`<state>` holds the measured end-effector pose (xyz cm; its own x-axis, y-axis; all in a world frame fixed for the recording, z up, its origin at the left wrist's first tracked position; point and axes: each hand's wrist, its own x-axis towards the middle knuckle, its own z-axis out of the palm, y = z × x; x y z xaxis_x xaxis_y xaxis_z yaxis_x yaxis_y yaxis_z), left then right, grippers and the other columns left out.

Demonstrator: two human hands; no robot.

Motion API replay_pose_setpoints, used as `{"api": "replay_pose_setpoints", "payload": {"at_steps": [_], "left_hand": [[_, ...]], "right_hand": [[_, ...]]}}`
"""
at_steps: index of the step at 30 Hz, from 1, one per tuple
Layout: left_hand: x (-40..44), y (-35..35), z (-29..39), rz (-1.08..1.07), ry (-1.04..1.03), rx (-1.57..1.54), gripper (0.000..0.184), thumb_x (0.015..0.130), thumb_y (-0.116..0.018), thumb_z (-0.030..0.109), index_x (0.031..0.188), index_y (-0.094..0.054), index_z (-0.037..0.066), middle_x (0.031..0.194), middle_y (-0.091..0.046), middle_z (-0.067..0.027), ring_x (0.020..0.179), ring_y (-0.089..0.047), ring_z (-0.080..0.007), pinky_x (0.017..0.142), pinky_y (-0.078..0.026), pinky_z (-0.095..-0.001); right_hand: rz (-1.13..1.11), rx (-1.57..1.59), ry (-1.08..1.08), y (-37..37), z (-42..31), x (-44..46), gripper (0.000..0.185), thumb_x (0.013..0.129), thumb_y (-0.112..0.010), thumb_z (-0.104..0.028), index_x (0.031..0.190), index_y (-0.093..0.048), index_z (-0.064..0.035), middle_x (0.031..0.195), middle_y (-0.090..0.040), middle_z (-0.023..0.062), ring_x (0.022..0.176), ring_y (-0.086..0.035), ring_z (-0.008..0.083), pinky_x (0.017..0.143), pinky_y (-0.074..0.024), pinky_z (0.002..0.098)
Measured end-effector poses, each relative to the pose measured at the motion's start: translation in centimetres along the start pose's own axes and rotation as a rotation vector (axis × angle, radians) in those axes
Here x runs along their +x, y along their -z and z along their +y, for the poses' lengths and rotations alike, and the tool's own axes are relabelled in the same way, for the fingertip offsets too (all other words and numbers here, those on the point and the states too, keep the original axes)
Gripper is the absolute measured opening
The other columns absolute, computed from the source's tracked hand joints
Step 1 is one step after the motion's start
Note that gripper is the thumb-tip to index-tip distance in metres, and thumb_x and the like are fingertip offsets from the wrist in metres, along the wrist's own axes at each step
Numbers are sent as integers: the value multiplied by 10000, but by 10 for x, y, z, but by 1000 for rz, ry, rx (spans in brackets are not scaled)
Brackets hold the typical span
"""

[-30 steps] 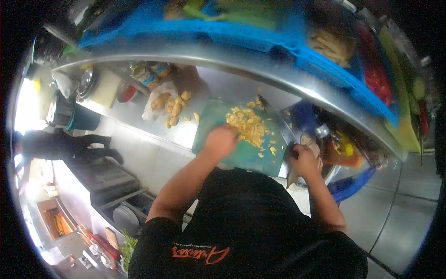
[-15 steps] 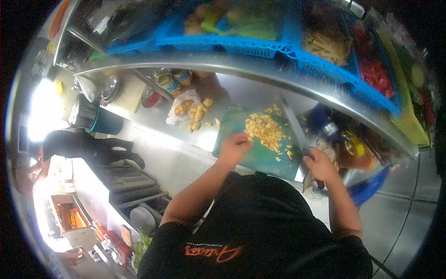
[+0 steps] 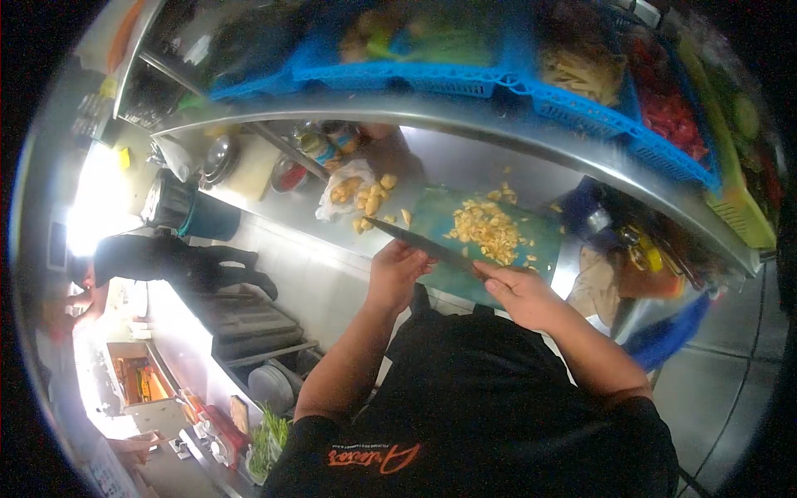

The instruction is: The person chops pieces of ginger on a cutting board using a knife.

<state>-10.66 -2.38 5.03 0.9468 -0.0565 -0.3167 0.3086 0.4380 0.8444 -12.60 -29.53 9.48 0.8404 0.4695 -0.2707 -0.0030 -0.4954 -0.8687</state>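
Observation:
My right hand [image 3: 516,292] is closed around the handle of a large kitchen knife [image 3: 444,252], its blade pointing left across the cutting board's near edge. My left hand [image 3: 400,272] is at the blade's near side, fingers curled together; what they hold, if anything, is too small to make out. Under and beyond the knife lies a green cutting board [image 3: 436,206]. Chopped yellow pieces [image 3: 488,231], perhaps ginger, are heaped on it. Whole knobbly yellow pieces [image 3: 375,192] lie left of the board beside a white plastic bag [image 3: 339,187].
A metal shelf edge [image 3: 390,106] crosses above the counter, carrying blue baskets [image 3: 452,79] of vegetables. Cans [image 3: 314,141] and a metal bowl [image 3: 289,174] stand at the back left. Bottles [image 3: 635,249] are on the right. Another person [image 3: 149,259] is at far left.
The knife has swung from upright at the board's right side to lying leftward over its near edge. My right hand has moved left, close to my left hand. The view has shifted slightly.

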Motion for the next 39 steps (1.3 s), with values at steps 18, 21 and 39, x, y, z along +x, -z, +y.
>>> {"api": "replay_pose_setpoints", "payload": {"at_steps": [18,21,39], "left_hand": [[-5,9,-7,135,92,-2,168,895,-610,-2,1057,-616,-47,950,-657,-119,840,-642,-222,729,-501,-319],[-3,11,-21,172,156,9,155,906,-609,7,1054,-618,-38,932,-656,-112,811,-641,-219,719,-505,-318],[-4,-20,-3,45,244,-158,290,967,-571,25,1254,-575,-19,1062,-651,-99,893,-631,-225,772,-509,-336]], "right_hand": [[90,-190,46,-15,52,-2,405,1026,-535,-345,1400,-601,-204,1217,-687,210,1112,-650,431,986,-510,478],[71,-202,-2,-19,64,-5,408,1029,-531,-364,1400,-602,-211,1223,-686,207,1121,-647,429,995,-506,474],[-71,10,-88,-2,30,-4,433,1066,-513,-284,1446,-549,-80,1339,-665,139,1183,-653,256,1026,-479,356]]}}
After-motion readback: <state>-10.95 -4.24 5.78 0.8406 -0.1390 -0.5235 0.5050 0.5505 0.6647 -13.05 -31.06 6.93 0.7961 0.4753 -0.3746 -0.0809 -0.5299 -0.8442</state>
